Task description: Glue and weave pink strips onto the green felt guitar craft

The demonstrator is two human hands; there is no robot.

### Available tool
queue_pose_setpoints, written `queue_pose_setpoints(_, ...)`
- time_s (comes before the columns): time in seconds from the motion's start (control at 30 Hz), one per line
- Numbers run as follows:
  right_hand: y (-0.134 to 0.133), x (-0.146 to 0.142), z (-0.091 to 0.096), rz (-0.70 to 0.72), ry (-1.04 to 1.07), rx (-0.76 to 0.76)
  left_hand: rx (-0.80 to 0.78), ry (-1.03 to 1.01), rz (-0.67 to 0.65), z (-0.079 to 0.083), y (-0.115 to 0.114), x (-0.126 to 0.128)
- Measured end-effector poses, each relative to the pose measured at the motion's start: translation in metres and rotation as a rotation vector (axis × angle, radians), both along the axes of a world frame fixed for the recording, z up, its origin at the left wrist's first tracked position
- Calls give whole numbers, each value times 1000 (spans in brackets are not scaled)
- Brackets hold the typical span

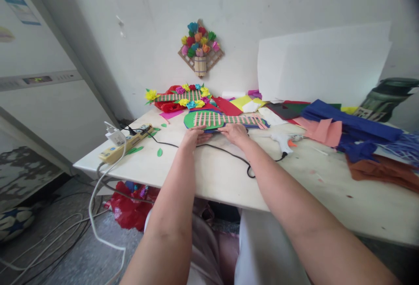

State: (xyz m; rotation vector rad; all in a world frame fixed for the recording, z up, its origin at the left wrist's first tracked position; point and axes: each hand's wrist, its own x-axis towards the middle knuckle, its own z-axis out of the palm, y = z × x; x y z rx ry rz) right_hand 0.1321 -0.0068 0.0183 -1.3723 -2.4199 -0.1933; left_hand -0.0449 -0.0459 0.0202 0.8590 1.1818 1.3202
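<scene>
A green and blue paper craft (225,120) with a woven lattice of pink strips lies on the white table (222,176). My left hand (194,136) rests at its near left edge, fingers curled onto the paper. My right hand (234,132) presses on its near middle edge, fingers bent over it. Both arms reach forward from the bottom of the view. A similar lattice piece with paper flowers (182,97) lies behind, near the wall.
A white glue gun (282,142) lies right of my hands, its black cord (229,154) looping across the table. A yellow power strip (126,149) sits at the left edge. Coloured paper sheets (347,128) pile at right. A flower basket (200,51) hangs on the wall.
</scene>
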Motion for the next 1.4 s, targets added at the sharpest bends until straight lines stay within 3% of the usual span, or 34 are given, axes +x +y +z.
queue_pose_setpoints(0.3,3,12,3,62,85,1,-5,-14,-7,-2,2,-2)
queue_pose_setpoints(0.57,4,0,-2,163,123,-6,22,-20,-17,-7,5,-4)
queue_pose_setpoints(1.03,9,-1,-7,136,125,-21,21,-27,-25,-7,5,-5)
queue_pose_setpoints(1.4,2,-7,-1,76,30,-14,10,-23,3,-5,3,-1)
